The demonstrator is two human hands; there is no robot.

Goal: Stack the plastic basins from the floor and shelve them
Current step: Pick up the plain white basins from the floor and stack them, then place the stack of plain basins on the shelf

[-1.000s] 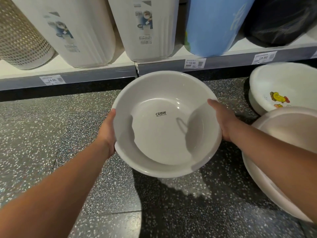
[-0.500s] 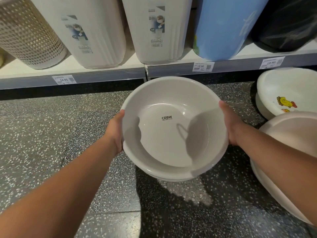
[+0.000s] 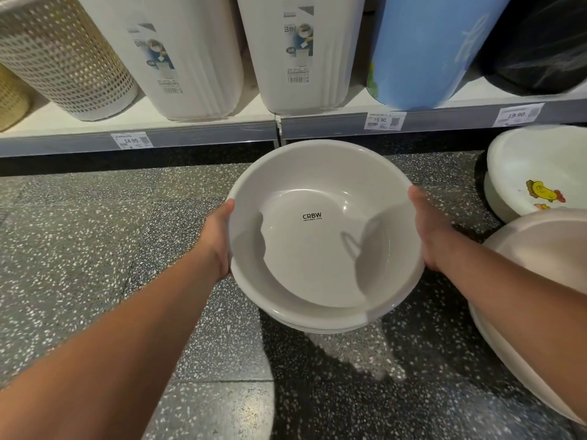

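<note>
Left grip (image 3: 218, 241), right grip (image 3: 427, 231) clasp basins (image 3: 317, 268) over speckled floor (image 3: 79, 249).

Single head-worn wide-angle view, looking forward and down from above. Very near: left hand (image 3: 219, 239) and right hand (image 3: 428, 230) reach in from the bottom corners to the basin stack (image 3: 317, 265) mid-frame. Floor (image 3: 79, 249) fills most (edges bow), shelf (image 3: 206, 136) front runs across the top.
</note>
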